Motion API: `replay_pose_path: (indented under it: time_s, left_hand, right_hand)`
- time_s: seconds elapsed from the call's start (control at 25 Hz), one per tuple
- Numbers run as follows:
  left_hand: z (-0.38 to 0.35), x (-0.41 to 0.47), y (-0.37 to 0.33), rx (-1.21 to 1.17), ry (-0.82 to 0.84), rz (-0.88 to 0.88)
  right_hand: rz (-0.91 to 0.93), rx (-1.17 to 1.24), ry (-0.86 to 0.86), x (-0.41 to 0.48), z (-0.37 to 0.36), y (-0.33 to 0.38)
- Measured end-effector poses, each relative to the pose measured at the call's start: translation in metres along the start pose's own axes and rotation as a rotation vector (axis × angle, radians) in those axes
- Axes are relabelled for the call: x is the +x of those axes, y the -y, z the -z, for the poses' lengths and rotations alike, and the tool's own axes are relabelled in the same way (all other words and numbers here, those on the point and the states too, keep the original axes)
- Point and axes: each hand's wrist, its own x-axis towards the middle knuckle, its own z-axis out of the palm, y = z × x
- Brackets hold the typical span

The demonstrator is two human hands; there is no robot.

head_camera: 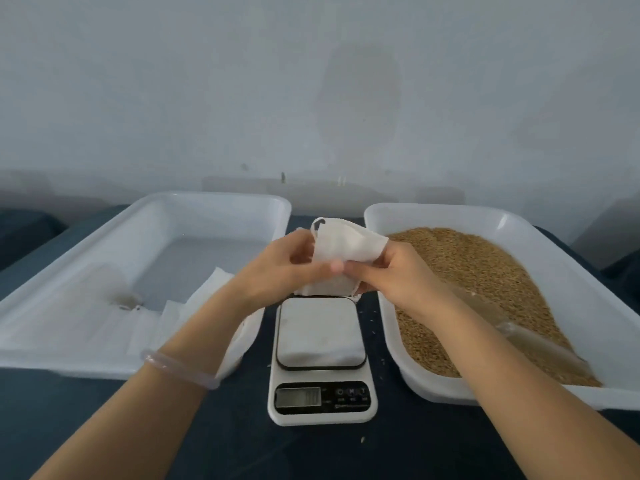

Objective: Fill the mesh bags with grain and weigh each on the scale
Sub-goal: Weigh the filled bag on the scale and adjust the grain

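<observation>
A smooth, translucent bangle (pixel 180 370) circles the left wrist, low in the view, and both bare forearms reach forward over a dark blue cloth (pixel 225 448) that covers the table. Between the arms sits a white plastic scale (pixel 320 415), a rounded rectangle with its long axis running away from the person; its square, matte platform (pixel 320 332) is bare, and the grey display (pixel 298 396) with its dark button strip faces the person. Above the scale's far edge, the left hand (pixel 280 268) and the right hand (pixel 394 275) meet on a white mesh bag (pixel 343 247), each pinching the soft, fine-woven fabric between thumb and curled fingers. The bag is limp, flat and creased. Its drawstring loop end is turned up and away from the person, its opposite edge hangs down toward the platform, and so its length runs roughly upright. To the left lies a shallow, white, round-cornered plastic tray (pixel 207 202) with more flat white bags (pixel 194 306) piled in its near corner. To the right, a matching tray (pixel 433 213) holds a mound of golden-brown grain (pixel 478 271), coarse and granular, with a clear plastic piece (pixel 540 344) lying on it. A few loose kernels (pixel 363 439) dot the cloth beside the scale.
</observation>
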Motion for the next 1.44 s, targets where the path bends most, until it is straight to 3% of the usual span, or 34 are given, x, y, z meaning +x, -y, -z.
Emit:
replay_pose_path:
  time_s: [0.08, 0.2, 0.28, 0.44, 0.6, 0.8, 1.0, 1.44]
  left_hand:
    - [0.013, -0.011, 0.008, 0.283, -0.073, 0.068]
    - [0.016, -0.014, 0.013, 0.578, -0.111, 0.111]
    - [0.010, -0.010, 0.012, 0.742, -0.093, 0.093]
    - [-0.004, 0.005, 0.015, 0.977, 0.025, 0.073]
    - [-0.013, 0.009, 0.025, 1.019, 0.134, 0.071]
    - [-0.021, 0.018, 0.034, 1.212, 0.148, 0.124]
    - [-0.024, 0.022, 0.034, 1.207, 0.193, 0.160]
    - [-0.029, 0.023, 0.028, 1.242, 0.226, 0.131]
  right_hand:
    - [-0.026, -0.038, 0.050, 0.005, -0.008, -0.005]
    - [-0.058, -0.405, 0.138, 0.010, -0.021, -0.009]
    - [-0.073, -0.635, 0.179, 0.013, -0.030, -0.012]
    - [-0.136, -0.811, 0.243, 0.015, -0.036, -0.015]
    - [-0.156, -0.985, 0.338, 0.014, -0.040, -0.015]
    - [-0.176, -1.064, 0.417, 0.016, -0.044, -0.013]
    - [0.048, -1.297, 0.316, 0.014, -0.044, -0.019]
    - [0.048, -1.322, 0.357, 0.024, -0.044, -0.028]
